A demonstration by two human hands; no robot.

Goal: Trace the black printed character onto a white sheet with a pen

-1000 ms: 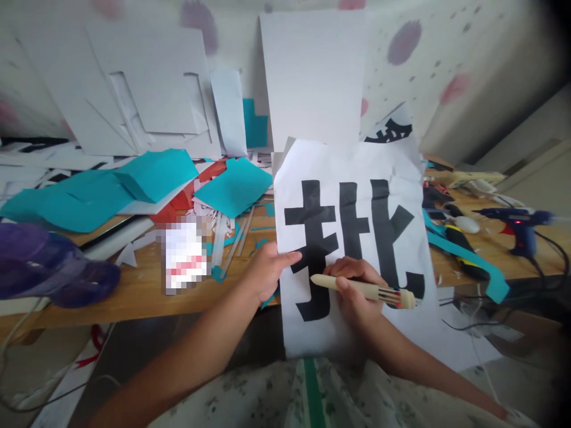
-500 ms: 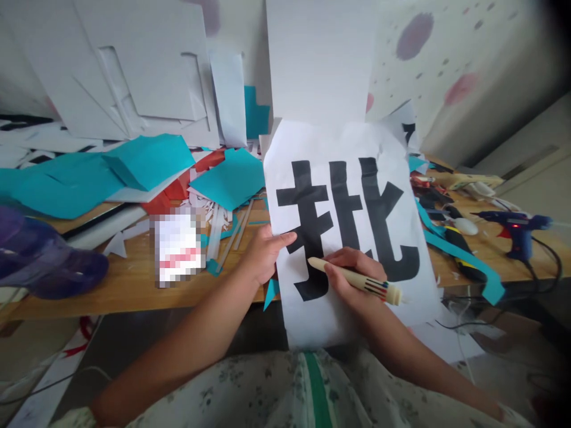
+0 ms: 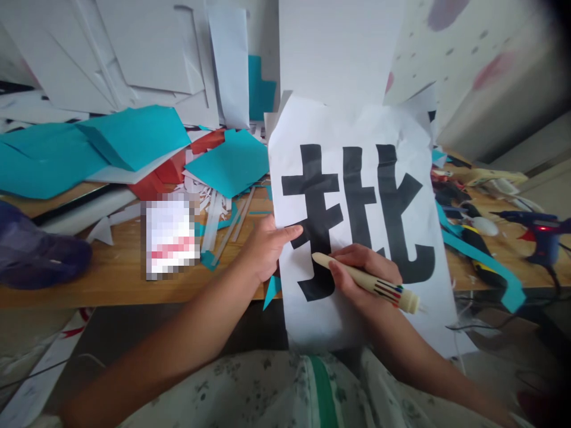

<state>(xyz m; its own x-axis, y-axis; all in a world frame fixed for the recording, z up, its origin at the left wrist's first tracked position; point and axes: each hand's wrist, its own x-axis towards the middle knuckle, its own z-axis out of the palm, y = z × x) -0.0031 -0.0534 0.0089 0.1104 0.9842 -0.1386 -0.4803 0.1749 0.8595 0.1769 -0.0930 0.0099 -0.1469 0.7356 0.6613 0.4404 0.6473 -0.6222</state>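
A large white paper sheet [image 3: 303, 324] printed with a bold black character [image 3: 319, 178] leans up in front of me, over the table's front edge. My left hand [image 3: 267, 246] pinches its left edge, thumb on the printed face and fingers behind, mostly hidden. My right hand [image 3: 361, 273] holds a thick cream multicolour pen [image 3: 388, 288], with coloured sliders near its rear end. The pen's tip lies over the lower part of the left black stroke; whether it touches the paper I cannot tell.
Turquoise paper pieces [image 3: 134, 137] and white scraps litter the wooden table [image 3: 241, 285] on the left, near a purple bottle [image 3: 40, 249]. A blue glue gun [image 3: 542, 232] with a red light stands at the right, by a turquoise strip [image 3: 486, 255]. White boards [image 3: 147, 47] lean behind.
My view has shifted, so the table things sit higher and the sheet further right. Both hands keep their hold, and the pen stays near the same stroke.
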